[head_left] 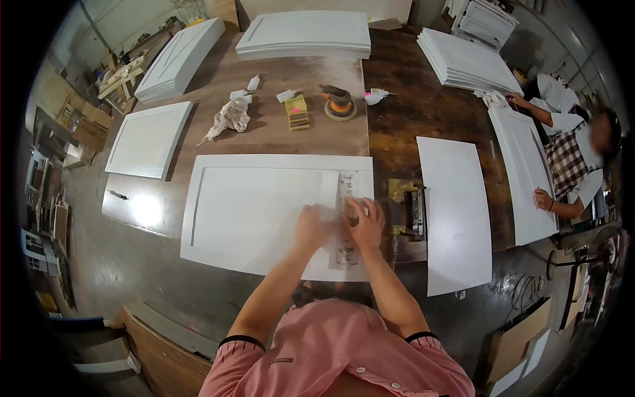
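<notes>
A white framed door panel lies flat before me on the table. Across its right end rests a narrow, see-through strip with dark handwritten marks. My right hand bears down on the strip, its bent fingers apart. Just left of the strip, my left hand is closed low over the panel. Motion blurs its fingertips, and whatever they hold is hidden.
Stacked white panels stand at the back. An orange-and-black sander, a yellow block, a rag and small bottles lie beyond my panel. A plain white board lies right. A co-worker handles another panel.
</notes>
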`<state>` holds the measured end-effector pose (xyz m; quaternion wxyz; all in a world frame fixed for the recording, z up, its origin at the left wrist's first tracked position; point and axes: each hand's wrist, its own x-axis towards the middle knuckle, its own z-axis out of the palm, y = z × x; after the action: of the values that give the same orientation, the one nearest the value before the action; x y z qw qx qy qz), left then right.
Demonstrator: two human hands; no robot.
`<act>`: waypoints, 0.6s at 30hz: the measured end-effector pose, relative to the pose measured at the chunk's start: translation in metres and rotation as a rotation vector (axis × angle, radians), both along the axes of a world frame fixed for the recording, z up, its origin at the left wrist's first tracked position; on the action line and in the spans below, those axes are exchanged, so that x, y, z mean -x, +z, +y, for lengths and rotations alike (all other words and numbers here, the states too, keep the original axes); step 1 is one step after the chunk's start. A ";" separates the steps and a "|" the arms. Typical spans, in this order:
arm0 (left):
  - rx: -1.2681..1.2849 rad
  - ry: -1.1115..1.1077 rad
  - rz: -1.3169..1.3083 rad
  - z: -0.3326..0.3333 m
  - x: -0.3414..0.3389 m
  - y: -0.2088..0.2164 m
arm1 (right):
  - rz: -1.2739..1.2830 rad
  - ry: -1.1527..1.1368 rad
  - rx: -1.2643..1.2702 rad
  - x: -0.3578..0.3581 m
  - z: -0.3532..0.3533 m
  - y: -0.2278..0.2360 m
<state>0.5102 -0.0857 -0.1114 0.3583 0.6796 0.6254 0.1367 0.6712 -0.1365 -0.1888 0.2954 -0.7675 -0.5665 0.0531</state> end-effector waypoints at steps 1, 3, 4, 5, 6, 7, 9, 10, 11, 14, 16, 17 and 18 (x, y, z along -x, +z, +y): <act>0.002 -0.004 -0.001 -0.001 -0.002 -0.004 | 0.020 0.021 0.001 -0.001 0.000 0.001; -0.071 -0.002 0.085 -0.004 -0.007 -0.013 | 0.021 0.011 0.015 0.002 -0.001 0.005; -0.069 -0.006 0.084 -0.004 -0.009 -0.017 | 0.022 0.006 0.027 0.003 -0.001 0.008; -0.074 0.007 0.094 -0.004 -0.012 -0.020 | 0.022 0.003 0.028 0.003 -0.001 0.011; -0.078 0.022 0.104 -0.004 -0.013 -0.022 | 0.037 0.001 0.053 0.003 -0.001 0.015; -0.075 0.022 0.105 -0.003 -0.014 -0.026 | 0.053 0.000 0.078 0.003 0.000 0.016; -0.128 0.014 0.096 0.001 -0.015 -0.032 | 0.064 0.000 0.075 0.003 0.001 0.014; -0.125 0.014 0.095 0.003 -0.016 -0.032 | 0.073 0.000 0.070 0.003 0.001 0.013; -0.081 0.013 0.101 0.006 -0.017 -0.032 | 0.073 0.002 0.072 0.003 0.002 0.012; -0.032 0.024 0.094 0.010 -0.020 -0.024 | 0.050 0.009 0.038 0.005 0.002 0.011; -0.022 0.042 0.081 0.008 -0.022 -0.020 | 0.038 0.005 0.109 0.005 0.001 0.017; -0.047 0.031 0.088 0.010 -0.023 -0.019 | 0.037 0.011 0.119 0.004 0.004 0.020; -0.066 0.018 0.097 0.009 -0.023 -0.019 | 0.036 0.011 0.077 0.004 0.004 0.023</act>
<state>0.5332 -0.0770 -0.1303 0.3037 0.6911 0.6433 0.1277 0.6671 -0.1321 -0.1659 0.2757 -0.7741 -0.5627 0.0904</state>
